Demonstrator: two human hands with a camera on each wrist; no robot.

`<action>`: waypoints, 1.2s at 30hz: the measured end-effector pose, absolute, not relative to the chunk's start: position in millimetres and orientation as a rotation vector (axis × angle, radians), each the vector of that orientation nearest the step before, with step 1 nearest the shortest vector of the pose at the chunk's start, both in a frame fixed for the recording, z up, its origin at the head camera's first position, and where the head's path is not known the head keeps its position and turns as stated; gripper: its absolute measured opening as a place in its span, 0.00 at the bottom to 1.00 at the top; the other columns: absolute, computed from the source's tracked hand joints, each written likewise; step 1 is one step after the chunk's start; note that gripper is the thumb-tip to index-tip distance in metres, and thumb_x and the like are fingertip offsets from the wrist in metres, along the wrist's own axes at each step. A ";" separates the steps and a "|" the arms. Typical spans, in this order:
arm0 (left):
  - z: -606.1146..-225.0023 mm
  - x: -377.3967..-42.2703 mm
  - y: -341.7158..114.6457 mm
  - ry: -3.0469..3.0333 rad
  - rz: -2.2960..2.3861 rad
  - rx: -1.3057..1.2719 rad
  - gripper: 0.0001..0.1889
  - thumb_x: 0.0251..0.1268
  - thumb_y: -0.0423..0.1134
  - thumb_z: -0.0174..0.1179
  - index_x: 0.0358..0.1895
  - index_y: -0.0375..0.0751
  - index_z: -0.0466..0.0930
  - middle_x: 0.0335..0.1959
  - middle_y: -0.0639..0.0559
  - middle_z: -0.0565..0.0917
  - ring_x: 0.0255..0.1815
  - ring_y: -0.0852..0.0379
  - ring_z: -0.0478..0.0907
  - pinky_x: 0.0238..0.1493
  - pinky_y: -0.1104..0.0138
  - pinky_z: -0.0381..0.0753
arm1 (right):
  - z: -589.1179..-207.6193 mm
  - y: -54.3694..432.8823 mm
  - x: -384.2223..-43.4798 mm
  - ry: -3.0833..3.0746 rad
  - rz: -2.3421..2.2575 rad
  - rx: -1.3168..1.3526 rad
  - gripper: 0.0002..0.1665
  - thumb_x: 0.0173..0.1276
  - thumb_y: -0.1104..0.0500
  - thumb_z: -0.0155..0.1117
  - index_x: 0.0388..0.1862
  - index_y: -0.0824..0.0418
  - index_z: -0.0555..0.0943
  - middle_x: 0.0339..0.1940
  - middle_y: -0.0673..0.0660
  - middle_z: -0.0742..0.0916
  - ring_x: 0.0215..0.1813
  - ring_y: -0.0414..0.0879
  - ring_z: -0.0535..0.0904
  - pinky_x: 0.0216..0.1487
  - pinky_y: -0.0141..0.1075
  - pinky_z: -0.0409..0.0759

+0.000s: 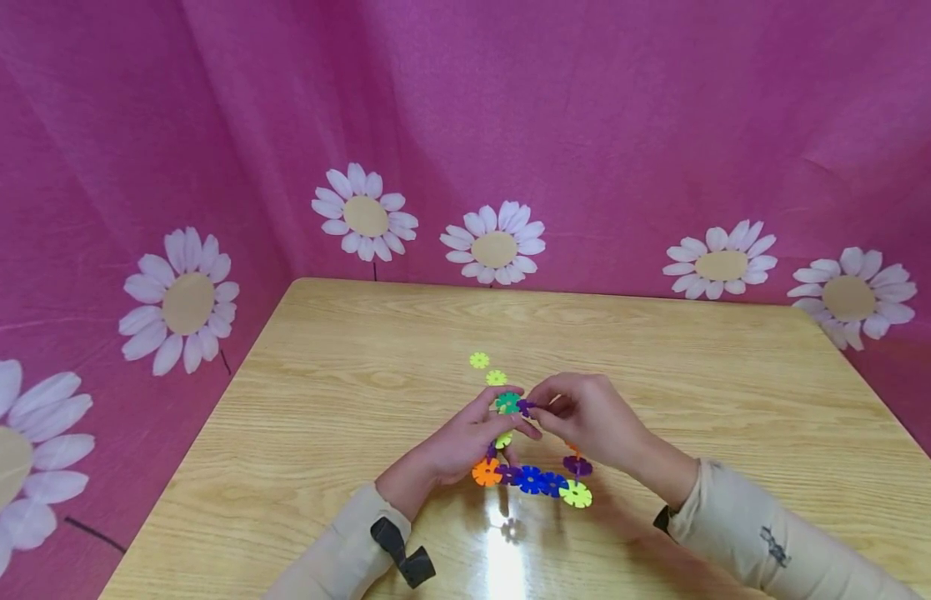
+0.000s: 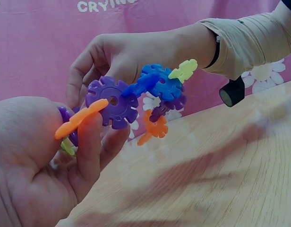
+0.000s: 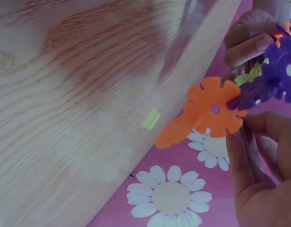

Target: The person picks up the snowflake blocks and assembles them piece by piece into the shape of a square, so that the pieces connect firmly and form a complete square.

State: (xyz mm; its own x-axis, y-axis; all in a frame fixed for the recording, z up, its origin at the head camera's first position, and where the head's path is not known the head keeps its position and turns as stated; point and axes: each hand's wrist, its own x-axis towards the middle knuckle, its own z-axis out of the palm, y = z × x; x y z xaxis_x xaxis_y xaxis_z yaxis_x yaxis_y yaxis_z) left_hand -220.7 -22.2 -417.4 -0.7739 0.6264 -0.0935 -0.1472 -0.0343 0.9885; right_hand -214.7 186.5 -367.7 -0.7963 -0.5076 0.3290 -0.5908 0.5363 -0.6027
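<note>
Both hands hold a chain of slotted plastic flower discs above the table. My left hand [image 1: 459,437] grips one end, its fingers around a green disc [image 1: 508,402]. Close against that disc, my right hand [image 1: 596,417] pinches a small purple disc [image 1: 525,407] between thumb and fingertips. Below the hands the chain curves through an orange disc [image 1: 487,472], a blue disc [image 1: 531,480] and a yellow disc [image 1: 577,495]. In the left wrist view, a larger-looking purple disc [image 2: 112,103] overlaps the left fingers. Another orange disc [image 3: 214,108] shows beside the right fingertips in the right wrist view.
Two loose yellow discs, one nearer [image 1: 497,377] and one farther [image 1: 478,360], lie on the wooden table [image 1: 360,350] beyond the hands. A pink curtain [image 1: 585,125] with printed daisies borders the table's back and left side.
</note>
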 end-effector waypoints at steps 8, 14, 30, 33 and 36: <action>-416.3 -221.3 -23.1 1.736 1.801 0.538 0.17 0.82 0.40 0.43 0.68 0.51 0.58 0.57 0.40 0.83 0.28 0.56 0.80 0.35 0.68 0.79 | -369.5 183.9 -212.9 -2.625 0.988 1.001 0.05 0.61 0.68 0.73 0.36 0.61 0.88 0.33 0.53 0.90 0.33 0.39 0.88 0.34 0.23 0.83; -413.1 -221.2 -24.5 1.812 1.706 0.578 0.13 0.83 0.41 0.40 0.64 0.49 0.59 0.53 0.45 0.80 0.27 0.56 0.74 0.35 0.69 0.76 | -370.3 183.2 -210.7 -2.579 0.953 1.023 0.08 0.57 0.72 0.74 0.34 0.63 0.88 0.32 0.54 0.89 0.34 0.43 0.88 0.35 0.23 0.82; -411.5 -222.9 -25.9 1.759 1.750 0.566 0.16 0.82 0.37 0.40 0.67 0.44 0.58 0.45 0.45 0.79 0.29 0.54 0.72 0.33 0.69 0.76 | -376.8 180.7 -213.0 -2.537 0.969 1.021 0.09 0.56 0.73 0.74 0.36 0.63 0.88 0.32 0.54 0.90 0.34 0.43 0.89 0.35 0.23 0.83; -412.5 -222.0 -26.8 1.733 1.792 0.529 0.16 0.82 0.36 0.41 0.67 0.43 0.58 0.44 0.45 0.80 0.26 0.57 0.72 0.33 0.69 0.76 | -377.3 179.2 -213.6 -2.551 0.981 1.027 0.09 0.57 0.72 0.73 0.36 0.63 0.87 0.33 0.55 0.90 0.34 0.43 0.89 0.36 0.23 0.83; -412.6 -221.4 -27.7 1.738 1.809 0.503 0.17 0.82 0.37 0.42 0.67 0.44 0.59 0.44 0.45 0.81 0.26 0.58 0.73 0.33 0.70 0.76 | -375.3 178.8 -213.9 -2.583 0.993 1.029 0.08 0.59 0.71 0.72 0.38 0.64 0.86 0.35 0.56 0.89 0.35 0.44 0.89 0.36 0.23 0.83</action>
State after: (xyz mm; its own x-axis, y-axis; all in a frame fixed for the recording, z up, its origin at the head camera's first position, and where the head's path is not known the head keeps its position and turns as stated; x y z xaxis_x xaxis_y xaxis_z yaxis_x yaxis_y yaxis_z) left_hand -221.4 -27.7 -412.6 -0.7637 0.6344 -0.1194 -0.1446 0.0121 0.9894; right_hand -213.9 178.8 -375.3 -0.7415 -0.5411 0.3967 -0.6675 0.5349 -0.5180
